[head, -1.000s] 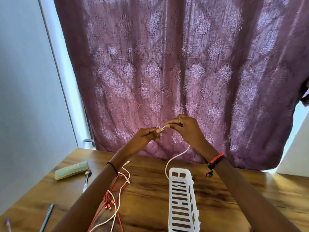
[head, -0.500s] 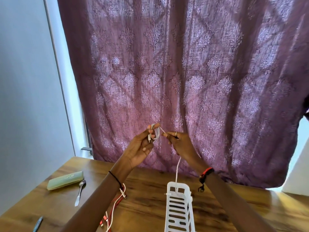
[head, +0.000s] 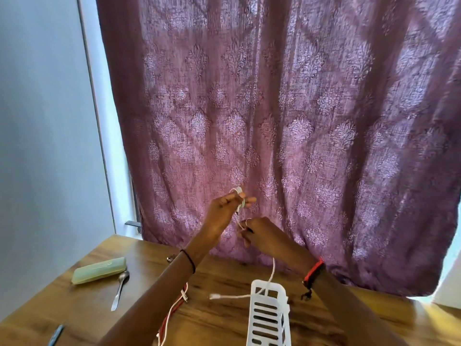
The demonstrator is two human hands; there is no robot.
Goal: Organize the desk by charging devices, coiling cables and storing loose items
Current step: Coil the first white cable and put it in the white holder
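black wristband, red wristband, finger ring

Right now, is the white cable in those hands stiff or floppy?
Probably floppy: the white cable loops tightly round fingers of the left hand and sags over the rim of the basket. Likely light too, since the right hand holds it with a fingertip pinch.

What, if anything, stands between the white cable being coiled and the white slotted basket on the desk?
Nothing visible does. The white cable is wound round fingers of the left hand, the right hand pinches it just below, and its loose tail drapes over the white slotted basket.
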